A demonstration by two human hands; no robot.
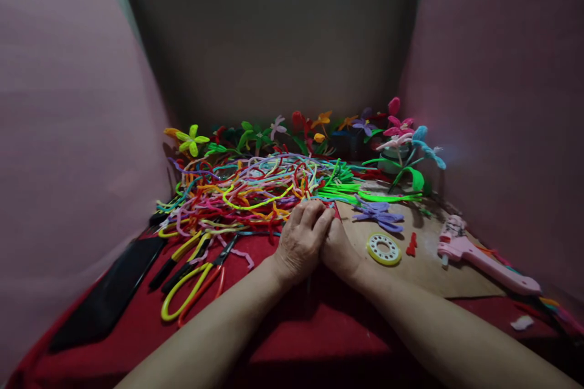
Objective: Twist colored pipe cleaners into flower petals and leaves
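Observation:
My left hand (302, 237) and my right hand (338, 248) are pressed together over the front middle of the table, fingers curled closed. A small pale blue tip shows just above the knuckles; whatever else lies between the fingers is hidden. Right behind my hands spreads a tangled heap of colourful pipe cleaners (255, 185), with a bundle of bright green pipe cleaners (342, 188) at its right. Close by on the right lie a purple pipe-cleaner flower (378, 214), a yellow-rimmed spool (384, 249) and a short red twisted piece (411, 244).
Scissors (207, 273) and yellow-and-black pliers (180, 261) lie at left, near a black flat case (109, 295). A pink glue gun (483, 258) rests on brown cardboard (438, 276). Finished pipe-cleaner flowers (193, 140) line the back. Pink cloth (68, 134) hangs at the sides.

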